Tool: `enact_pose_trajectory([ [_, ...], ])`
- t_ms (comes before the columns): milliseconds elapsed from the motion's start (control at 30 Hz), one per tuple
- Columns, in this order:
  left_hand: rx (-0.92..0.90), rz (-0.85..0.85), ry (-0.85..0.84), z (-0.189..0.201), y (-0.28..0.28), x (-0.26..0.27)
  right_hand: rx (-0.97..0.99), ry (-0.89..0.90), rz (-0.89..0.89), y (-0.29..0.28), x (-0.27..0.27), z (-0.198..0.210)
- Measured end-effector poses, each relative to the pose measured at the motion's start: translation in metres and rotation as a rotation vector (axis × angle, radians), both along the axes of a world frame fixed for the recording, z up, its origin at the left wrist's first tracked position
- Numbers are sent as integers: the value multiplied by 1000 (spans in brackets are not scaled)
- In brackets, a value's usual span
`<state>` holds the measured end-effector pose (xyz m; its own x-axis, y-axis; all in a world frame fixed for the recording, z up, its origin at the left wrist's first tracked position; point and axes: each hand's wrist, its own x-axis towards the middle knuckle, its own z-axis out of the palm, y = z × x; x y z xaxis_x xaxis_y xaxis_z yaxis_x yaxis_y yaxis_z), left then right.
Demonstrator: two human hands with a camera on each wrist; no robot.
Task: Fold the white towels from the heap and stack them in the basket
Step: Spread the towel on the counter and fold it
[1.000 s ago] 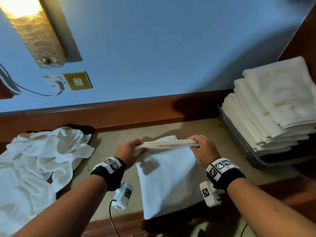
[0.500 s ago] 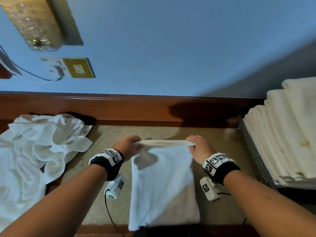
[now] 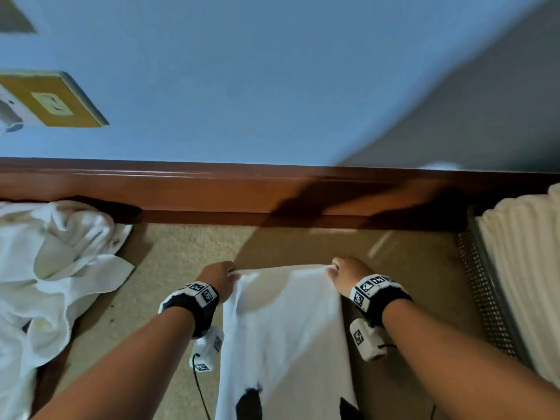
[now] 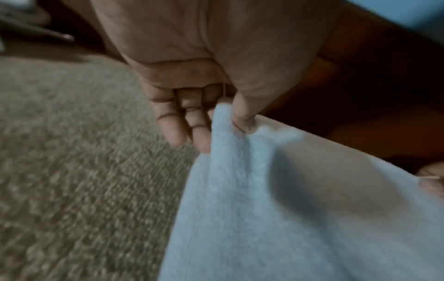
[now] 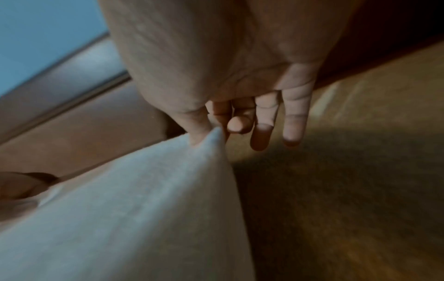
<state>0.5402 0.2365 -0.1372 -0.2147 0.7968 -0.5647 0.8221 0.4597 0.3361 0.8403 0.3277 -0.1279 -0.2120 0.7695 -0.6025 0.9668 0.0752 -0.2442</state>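
Observation:
A white towel (image 3: 285,334) hangs stretched between my two hands over the beige counter (image 3: 181,256). My left hand (image 3: 222,275) pinches its upper left corner; the left wrist view shows the thumb pressing the towel (image 4: 276,199) against the fingers (image 4: 177,131). My right hand (image 3: 341,272) pinches the upper right corner, thumb on the towel (image 5: 144,209), other fingers (image 5: 261,133) hanging loose. The heap of crumpled white towels (image 3: 51,268) lies at the left. The mesh basket (image 3: 485,298) at the right holds a stack of folded towels (image 3: 527,268).
A wooden ledge (image 3: 242,192) runs along the back of the counter under a blue wall. A gold switch plate (image 3: 54,101) sits on the wall at upper left. Bare counter lies between the heap and the held towel.
The towel's top edge has been pulled taut and moved away from me and down toward the counter. The view has tilted down and shifted left, so the basket sits further right.

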Motion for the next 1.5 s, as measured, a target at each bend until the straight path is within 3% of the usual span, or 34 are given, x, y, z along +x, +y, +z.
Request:
enact_pose_trajectory([
  [133, 13, 101, -14, -24, -1, -3, -73, 60, -154, 6, -2, -22],
  [233, 9, 269, -116, -27, -6, 4, -115, 154, -284, -1, -5, -27],
  [333, -77, 291, -266, -22, -16, 8, -209, 181, -361, -15, -10, -28],
  [433, -8, 319, -379, 5, -27, 8, -209, 283, -450, -26, -11, -5],
  [567, 222, 254, -415, 78, -39, 4, 45, 520, -453, -36, -5, 64],
  [733, 691, 149, -642, 170, -64, 3, 375, 944, -332, -70, 16, 152],
  [800, 818, 72, -648, 188, -81, 6, 529, 939, -212, -92, 26, 171],
  [933, 962, -167, -332, 174, -132, 8, 769, 751, 119, -144, 48, 151],
  [1033, 756, -303, -279, 117, -177, 7, 607, 635, 325, -182, 66, 99],
  [1100, 423, -435, -166, 76, -206, 10, 352, 464, 401, -206, 76, 62],
  [1167, 113, -439, -82, 47, -231, 13, 148, 342, 361, -227, 82, 36],
  [1333, 31, 65, -139, 16, -243, 20, 42, 303, -180, -241, 71, 4],
  [1500, -36, 330, -183, -4, -236, 40, -175, 178, -346, -243, 44, -22],
])
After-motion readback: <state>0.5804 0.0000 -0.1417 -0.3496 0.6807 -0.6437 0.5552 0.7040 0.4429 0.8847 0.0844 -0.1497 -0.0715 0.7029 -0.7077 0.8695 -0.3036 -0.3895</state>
